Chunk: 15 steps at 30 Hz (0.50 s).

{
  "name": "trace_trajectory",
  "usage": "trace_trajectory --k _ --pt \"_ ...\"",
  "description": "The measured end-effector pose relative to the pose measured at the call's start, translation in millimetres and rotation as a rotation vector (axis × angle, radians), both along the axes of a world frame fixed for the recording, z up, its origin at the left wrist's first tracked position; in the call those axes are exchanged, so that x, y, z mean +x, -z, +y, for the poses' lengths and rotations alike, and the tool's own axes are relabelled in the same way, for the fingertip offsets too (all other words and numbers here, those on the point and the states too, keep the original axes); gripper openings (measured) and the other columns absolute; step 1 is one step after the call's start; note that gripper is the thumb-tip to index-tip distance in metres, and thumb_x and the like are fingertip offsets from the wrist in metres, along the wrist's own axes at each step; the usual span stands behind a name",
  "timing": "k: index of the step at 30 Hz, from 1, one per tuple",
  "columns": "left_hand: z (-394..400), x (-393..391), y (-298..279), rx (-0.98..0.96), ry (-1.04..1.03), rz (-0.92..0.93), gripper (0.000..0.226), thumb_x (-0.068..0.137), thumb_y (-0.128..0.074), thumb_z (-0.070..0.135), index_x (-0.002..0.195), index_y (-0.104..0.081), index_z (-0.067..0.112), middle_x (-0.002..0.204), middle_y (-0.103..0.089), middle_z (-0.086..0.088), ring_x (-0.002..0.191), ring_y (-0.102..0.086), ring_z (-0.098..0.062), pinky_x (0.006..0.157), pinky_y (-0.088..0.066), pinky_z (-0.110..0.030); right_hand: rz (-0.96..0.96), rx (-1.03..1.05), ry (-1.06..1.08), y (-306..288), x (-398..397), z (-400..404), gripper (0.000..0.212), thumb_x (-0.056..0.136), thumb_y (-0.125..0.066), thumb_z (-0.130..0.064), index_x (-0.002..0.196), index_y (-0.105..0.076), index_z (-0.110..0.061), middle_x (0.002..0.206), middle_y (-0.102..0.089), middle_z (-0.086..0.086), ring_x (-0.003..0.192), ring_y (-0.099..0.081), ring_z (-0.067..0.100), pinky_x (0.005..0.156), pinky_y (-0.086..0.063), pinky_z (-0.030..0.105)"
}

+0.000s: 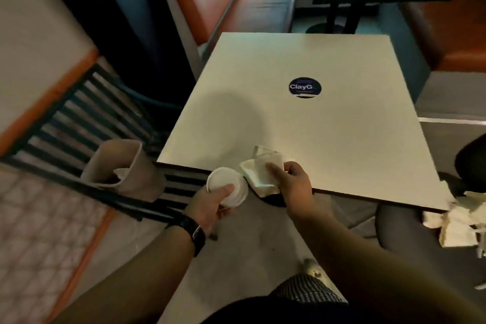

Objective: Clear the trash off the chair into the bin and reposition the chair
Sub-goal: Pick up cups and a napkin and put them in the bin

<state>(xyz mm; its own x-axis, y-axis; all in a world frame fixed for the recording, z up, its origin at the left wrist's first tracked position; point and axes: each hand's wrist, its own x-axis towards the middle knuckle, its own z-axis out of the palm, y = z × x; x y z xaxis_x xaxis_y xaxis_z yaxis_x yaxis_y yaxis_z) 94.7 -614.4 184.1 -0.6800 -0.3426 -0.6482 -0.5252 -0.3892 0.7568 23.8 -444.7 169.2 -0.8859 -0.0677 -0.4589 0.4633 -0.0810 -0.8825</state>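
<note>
- Cup, white paper: I see the left hand curled round its side, thumb on the rim, at the near edge of the table.
- Wrapper, crumpled, pale: pinched in the right hand, just beside the cup, over the table edge.
- Sticker, round, dark: I read "ClayG".
- Chair, right: more crumpled paper on it.
</note>
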Motion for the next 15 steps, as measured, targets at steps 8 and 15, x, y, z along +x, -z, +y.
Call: trace_trajectory --k 8,15 --pt "-124.6 3.7 6.6 0.087 -0.341 -0.061 0.037 0.089 -0.065 0.017 0.122 -0.049 0.012 0.111 -0.057 -0.014 0.094 -0.058 -0.029 0.069 -0.053 -0.035 0.009 -0.044 -0.292 4.1 -42.9 -138.2 0.025 0.082 -0.076 -0.025 0.098 -0.064 -0.01 0.101 -0.067 0.013 0.093 -0.067 0.031 0.075 -0.06 0.042" --pt "-218.0 -6.0 22.3 0.173 -0.648 -0.08 0.044 0.091 -0.061 0.018 0.131 -0.043 0.012 0.117 -0.056 -0.017 0.097 -0.06 -0.03 0.071 -0.055 -0.036 0.044 0.063 -0.627 13.4 -85.9 -250.1 0.018 0.083 -0.074 -0.027 0.099 -0.064 -0.022 0.101 -0.068 0.004 0.094 -0.066 0.022 0.082 -0.059 0.039"
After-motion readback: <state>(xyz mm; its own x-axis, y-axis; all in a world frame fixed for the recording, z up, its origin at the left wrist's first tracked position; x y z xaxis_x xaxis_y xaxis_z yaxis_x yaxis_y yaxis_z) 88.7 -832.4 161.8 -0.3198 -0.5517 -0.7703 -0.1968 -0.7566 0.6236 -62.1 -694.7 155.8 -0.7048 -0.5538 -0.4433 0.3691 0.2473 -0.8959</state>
